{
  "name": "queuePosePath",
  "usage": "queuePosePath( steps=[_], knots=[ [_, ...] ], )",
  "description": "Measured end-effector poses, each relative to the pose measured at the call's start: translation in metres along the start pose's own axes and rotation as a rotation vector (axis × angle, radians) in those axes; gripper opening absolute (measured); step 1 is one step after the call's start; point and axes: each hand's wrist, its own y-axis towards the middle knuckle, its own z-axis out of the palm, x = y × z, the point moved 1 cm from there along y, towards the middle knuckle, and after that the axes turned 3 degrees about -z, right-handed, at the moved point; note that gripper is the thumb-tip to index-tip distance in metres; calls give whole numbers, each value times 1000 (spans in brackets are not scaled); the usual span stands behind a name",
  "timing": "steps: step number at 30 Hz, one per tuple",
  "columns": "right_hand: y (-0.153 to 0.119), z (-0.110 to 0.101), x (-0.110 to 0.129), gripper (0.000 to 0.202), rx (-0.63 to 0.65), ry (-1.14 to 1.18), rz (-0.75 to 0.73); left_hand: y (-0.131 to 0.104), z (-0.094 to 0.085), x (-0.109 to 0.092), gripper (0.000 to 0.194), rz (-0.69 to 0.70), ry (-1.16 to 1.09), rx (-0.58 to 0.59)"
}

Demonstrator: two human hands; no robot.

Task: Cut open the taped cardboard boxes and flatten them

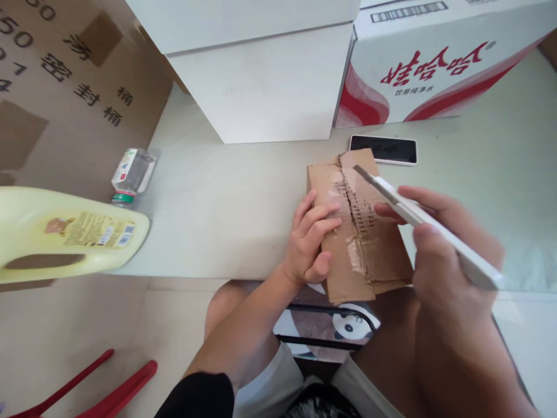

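Note:
A small brown cardboard box lies at the table's front edge, its near end reaching over my lap. Along its top runs a torn or cut seam, with clear tape and faint print beside it. My left hand rests on the box's left side, fingers spread over the top and thumb nearer me. In my right hand is a white utility knife, blade out and pointing up and left. The blade tip shows over the far part of the box; whether it touches the cardboard I cannot tell.
Behind the box lies a phone. A white box and a red-and-white printed carton stand at the back. To the left are a large carton, a clear bottle lying down and a yellow jug. Red bars show below.

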Motion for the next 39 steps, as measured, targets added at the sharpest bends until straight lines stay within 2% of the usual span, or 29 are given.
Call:
queuePosePath(
  steps=[5, 7, 17, 21, 29, 34, 39],
  knots=[
    [9, 9, -4, 39, 188, -116, -163, 1, 1, 1, 44, 14, -64, -16],
    [11, 11, -4, 40, 206, -148, -217, 1, 2, 1, 44, 9, -74, -26],
    [8, 14, 4, 34, 109, -275, -283, 3, 1, 1, 43, 7, -62, -25],
    [8, 14, 6, 24, 76, -313, -325, 2, 2, 3, 43, 10, -94, -36],
    [9, 13, 5, 21, 121, -268, -319, 1, 4, 5, 45, 4, -54, -41],
    [7, 11, 4, 17, 70, -197, -306, 2, 3, 5, 45, 14, -58, -43],
    [4, 10, -2, 23, -7, -88, -318, 2, 2, 5, 45, 10, -47, -31]
  ],
)
